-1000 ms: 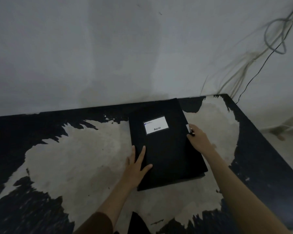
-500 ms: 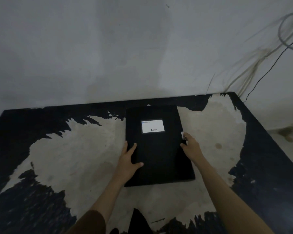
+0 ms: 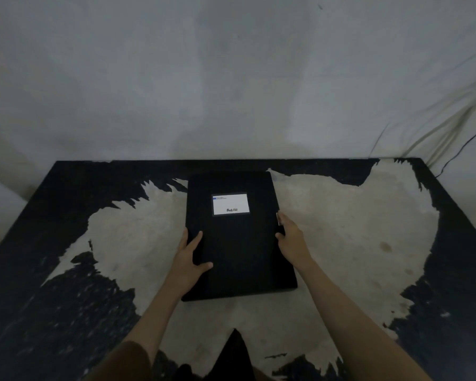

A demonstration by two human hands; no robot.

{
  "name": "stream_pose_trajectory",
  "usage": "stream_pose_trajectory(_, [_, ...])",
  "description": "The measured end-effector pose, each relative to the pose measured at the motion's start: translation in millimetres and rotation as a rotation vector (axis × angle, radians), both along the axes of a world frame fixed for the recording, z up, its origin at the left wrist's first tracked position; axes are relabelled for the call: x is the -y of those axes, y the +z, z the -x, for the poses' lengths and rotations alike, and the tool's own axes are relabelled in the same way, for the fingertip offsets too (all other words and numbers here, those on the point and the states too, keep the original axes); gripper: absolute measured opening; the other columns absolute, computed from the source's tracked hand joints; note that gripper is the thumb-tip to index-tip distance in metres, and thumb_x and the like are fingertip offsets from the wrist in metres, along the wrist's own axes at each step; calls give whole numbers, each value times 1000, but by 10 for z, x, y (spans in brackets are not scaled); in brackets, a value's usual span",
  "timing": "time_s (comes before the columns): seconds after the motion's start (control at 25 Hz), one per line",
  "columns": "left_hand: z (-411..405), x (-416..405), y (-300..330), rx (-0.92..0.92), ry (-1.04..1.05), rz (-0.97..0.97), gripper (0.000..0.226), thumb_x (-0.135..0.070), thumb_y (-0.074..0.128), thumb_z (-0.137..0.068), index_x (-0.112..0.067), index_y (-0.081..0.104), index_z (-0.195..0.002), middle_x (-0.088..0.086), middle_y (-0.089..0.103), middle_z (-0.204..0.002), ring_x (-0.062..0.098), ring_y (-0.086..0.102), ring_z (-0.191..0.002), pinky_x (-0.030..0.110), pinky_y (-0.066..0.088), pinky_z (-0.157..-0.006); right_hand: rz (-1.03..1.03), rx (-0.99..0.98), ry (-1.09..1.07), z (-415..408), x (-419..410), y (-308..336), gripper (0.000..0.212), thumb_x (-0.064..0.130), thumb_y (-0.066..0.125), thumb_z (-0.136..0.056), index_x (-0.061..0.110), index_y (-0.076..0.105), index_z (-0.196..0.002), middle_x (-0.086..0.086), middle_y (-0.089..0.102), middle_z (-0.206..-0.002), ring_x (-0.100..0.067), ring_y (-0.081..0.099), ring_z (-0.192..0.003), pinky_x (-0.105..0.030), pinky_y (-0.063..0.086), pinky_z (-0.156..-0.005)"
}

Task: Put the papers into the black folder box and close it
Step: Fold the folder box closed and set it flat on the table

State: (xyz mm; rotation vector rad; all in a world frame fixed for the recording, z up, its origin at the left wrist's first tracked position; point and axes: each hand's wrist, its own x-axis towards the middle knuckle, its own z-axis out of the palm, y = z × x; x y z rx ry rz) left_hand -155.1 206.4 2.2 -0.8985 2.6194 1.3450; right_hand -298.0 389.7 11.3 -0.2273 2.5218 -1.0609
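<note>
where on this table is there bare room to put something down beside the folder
Two wide bare patches: table right of the black folder box, out to the right edge, and the stretch left of it toward the left edge. A narrower strip lies behind the box by the wall. The near middle is crowded: left hand and right hand grip the box's sides, forearms crossing the front.

Folder box [image 3: 239, 243] flat on the table [image 3: 355, 229], midway between side edges, nearer the far edge. Left hand [image 3: 188, 259] on its left edge, right hand [image 3: 293, 237] against its right edge.

black folder box [image 3: 239, 243] | white label [image 3: 230, 204] | dark printed word, too blurred to read
</note>
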Motion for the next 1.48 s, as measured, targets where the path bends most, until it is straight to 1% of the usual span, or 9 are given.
stream_pose_trajectory(0.2, [35, 20, -39, 72, -69, 22, 84, -14, 64, -82, -20, 11, -147, 7, -13, -158, 22, -4, -146, 38, 9, -121, -131, -113, 155, -31, 7, -27, 57, 1, 40, -93, 13, 18, -145, -17, 34, -143, -27, 46, -121, -32, 38, -103])
stream_pose_trajectory(0.36, [60, 37, 4, 222, -176, 73, 84, -23, 55, -89, -21, -5, -147, 7, -26, -155, 26, -9, -146, 39, 6, -120, -320, -168, 273, -39, 29, -88, 63, 7, 39, -94, 11, 5, -146, -19, 25, -146, -30, 48, -113, -38, 44, -98])
stream_pose_trajectory(0.6, [-18, -89, -70, 249, -250, 324, 78, -42, 32, -93, -18, -25, -140, 9, -33, -152, 27, -24, -142, 45, -3, -119, -463, -196, 300, -102, 96, -106, 69, 40, 33, -95, 11, -3, -146, -6, -7, -158, -25, 12, -144, -45, 34, -110])
stream_pose_trajectory(0.76, [-56, -59, -116, 236, -294, 348, 79, -60, 11, -76, -18, -32, -128, 6, -34, -151, 19, -28, -139, 42, -3, -119, -486, -165, 294, -111, 80, -125, 69, 43, 30, -95, 16, -8, -146, -3, -11, -158, -27, 37, -133, -44, 37, -105])
stream_pose_trajectory(0.84, [-59, -37, -106, 229, -304, 347, 77, -57, 16, -83, -16, -31, -129, 6, -32, -152, 15, -31, -134, 40, -1, -119, -498, -152, 296, -90, 108, -104, 69, 42, 30, -95, 15, -9, -146, -3, -13, -158, -28, 38, -132, -45, 36, -106])
stream_pose_trajectory(1.0, [-73, -17, -78, 185, -307, 299, 78, -41, 34, -94, -16, -22, -141, 3, -34, -150, 19, -25, -141, 39, -1, -119, -384, -74, 312, -77, 97, -117, 70, 36, 33, -96, 13, -12, -145, -3, -17, -157, -26, 20, -142, -43, 23, -117])
stream_pose_trajectory(1.16, [-99, -6, -62, 141, -297, 309, 78, -41, 34, -94, -18, -31, -130, -2, -39, -142, 14, -29, -136, 38, -2, -118, -329, -125, 281, -130, 18, -144, 70, 34, 34, -96, 12, -11, -145, -5, -15, -157, -20, -4, -145, -36, 2, -118])
stream_pose_trajectory(1.32, [-113, -4, -118, 127, -307, 341, 81, -65, 10, -75, -22, -32, -130, -5, -40, -140, 13, -30, -134, 36, -4, -114, -291, -209, 269, -287, -13, -210, 69, 37, 31, -97, 11, -11, -144, -5, -13, -157, -19, -5, -145, -34, 2, -118])
stream_pose_trajectory(1.48, [-99, -6, -161, 133, -301, 398, 108, -84, -19, -49, -14, -30, -130, -3, -38, -141, 14, -29, -134, 34, -5, -113, -345, -246, 267, -316, -44, -305, 77, 49, 31, -93, 15, -16, -144, 0, -16, -157, -18, -2, -146, -39, 13, -118])
